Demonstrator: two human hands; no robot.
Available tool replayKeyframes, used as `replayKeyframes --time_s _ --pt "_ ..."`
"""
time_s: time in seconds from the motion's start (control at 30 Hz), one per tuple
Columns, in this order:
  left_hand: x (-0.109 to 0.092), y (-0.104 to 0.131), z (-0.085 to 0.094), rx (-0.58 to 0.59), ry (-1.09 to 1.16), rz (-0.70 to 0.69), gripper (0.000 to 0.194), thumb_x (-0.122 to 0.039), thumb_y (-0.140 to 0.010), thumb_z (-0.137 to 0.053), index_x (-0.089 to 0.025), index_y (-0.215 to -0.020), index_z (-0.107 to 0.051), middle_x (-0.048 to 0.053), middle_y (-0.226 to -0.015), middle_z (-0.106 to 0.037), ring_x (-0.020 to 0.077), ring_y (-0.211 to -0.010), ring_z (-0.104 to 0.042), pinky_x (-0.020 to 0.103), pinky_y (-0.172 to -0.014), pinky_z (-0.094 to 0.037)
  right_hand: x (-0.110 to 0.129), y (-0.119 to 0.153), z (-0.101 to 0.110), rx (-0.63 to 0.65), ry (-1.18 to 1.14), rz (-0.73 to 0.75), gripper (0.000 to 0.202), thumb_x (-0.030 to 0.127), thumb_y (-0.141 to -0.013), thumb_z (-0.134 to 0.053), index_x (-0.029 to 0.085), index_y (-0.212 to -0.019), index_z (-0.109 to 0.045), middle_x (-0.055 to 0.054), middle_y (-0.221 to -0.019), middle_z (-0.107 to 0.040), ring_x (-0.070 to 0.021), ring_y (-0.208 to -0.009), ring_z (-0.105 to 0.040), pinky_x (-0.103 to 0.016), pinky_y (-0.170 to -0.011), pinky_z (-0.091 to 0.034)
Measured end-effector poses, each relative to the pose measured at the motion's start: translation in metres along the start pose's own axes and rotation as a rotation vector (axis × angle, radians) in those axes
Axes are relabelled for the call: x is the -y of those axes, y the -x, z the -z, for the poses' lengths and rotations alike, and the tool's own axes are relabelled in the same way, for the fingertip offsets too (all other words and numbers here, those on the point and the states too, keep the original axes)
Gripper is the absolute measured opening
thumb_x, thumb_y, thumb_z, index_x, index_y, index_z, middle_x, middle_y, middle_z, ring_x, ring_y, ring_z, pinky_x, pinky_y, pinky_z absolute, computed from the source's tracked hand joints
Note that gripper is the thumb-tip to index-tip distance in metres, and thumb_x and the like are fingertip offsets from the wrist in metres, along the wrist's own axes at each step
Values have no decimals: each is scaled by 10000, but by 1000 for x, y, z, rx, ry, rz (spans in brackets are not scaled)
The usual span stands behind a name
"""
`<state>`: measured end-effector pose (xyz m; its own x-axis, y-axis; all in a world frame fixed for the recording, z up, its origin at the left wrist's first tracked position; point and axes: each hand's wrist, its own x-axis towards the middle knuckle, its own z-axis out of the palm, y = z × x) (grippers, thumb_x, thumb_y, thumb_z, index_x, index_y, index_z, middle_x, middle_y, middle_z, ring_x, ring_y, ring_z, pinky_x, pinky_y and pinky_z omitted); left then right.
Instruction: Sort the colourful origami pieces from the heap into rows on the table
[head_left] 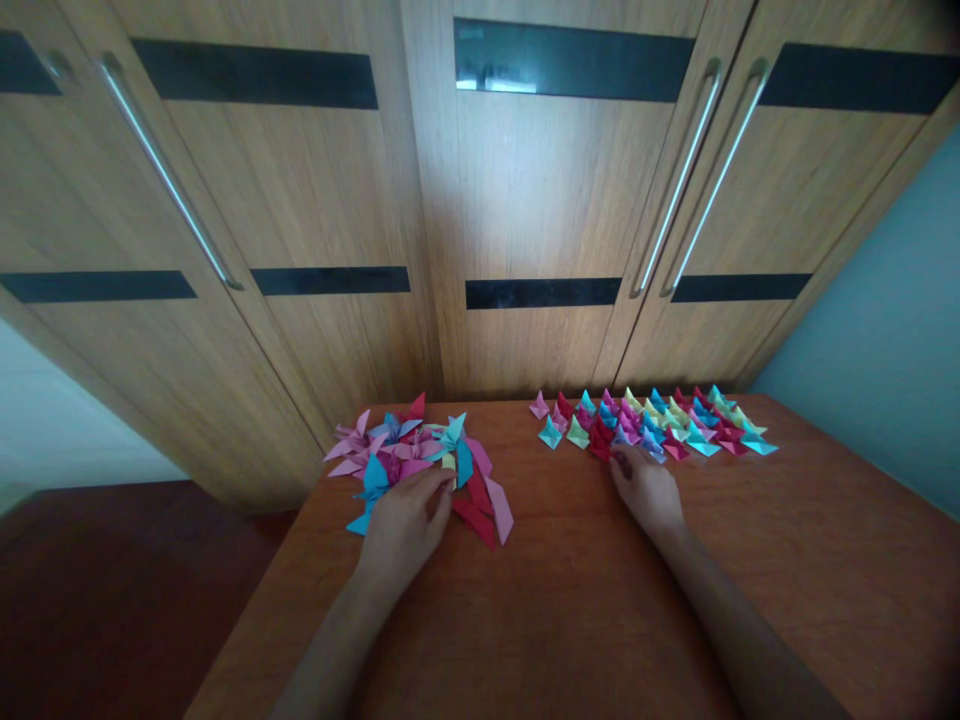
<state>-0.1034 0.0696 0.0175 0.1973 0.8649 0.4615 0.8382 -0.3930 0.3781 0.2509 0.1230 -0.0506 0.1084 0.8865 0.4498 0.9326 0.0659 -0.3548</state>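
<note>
Folded paper pieces (420,455) heaped at the table's (570,600) far left lie under the left hand (405,525), fingers curled onto them, while the right hand (645,490) fingers the neat rows (660,425), where a careless nudge could scatter them.

Near half of table (570,620) bare apart from both forearms; wide passage left betw. them up the centre. Far-left area blocked by loose pile of folded paper pieces (409,455), left hand (405,525) laid on its near edge. Far-right area taken by rows of small folded units (660,425), right hand (645,490) touching near row. Bare gap seen betw. pile & rows at far edge. Wardrobe doors (525,220) stand directly behind far edge; reach beyond is barred. Right edge strip free.
</note>
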Motion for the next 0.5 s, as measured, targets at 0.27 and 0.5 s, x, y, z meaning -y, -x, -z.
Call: replayKeyframes --time_s 0.27,0.5 --pt "-2 0 1 0 -2 -7 180 -207 -851 -483 -215 -983 -606 35 -969 -685 182 -852 -644 286 -753 -488 -1 -1 -2 -4 -30 10 225 252 -833 -471 222 -1007 -609 -46 -955 -658 -176 -761 -622 -260 -623 -448" --pt "-2 -1 0 5 -2 -10 185 -210 -848 -485 -218 -988 -607 31 -969 -687 183 -852 -646 287 -747 -489 0 -1 -2 9 -28 -9 236 278 -843 -472 236 -1043 -592 -39 -996 -655 -180 -790 -628 -256 -613 -445"
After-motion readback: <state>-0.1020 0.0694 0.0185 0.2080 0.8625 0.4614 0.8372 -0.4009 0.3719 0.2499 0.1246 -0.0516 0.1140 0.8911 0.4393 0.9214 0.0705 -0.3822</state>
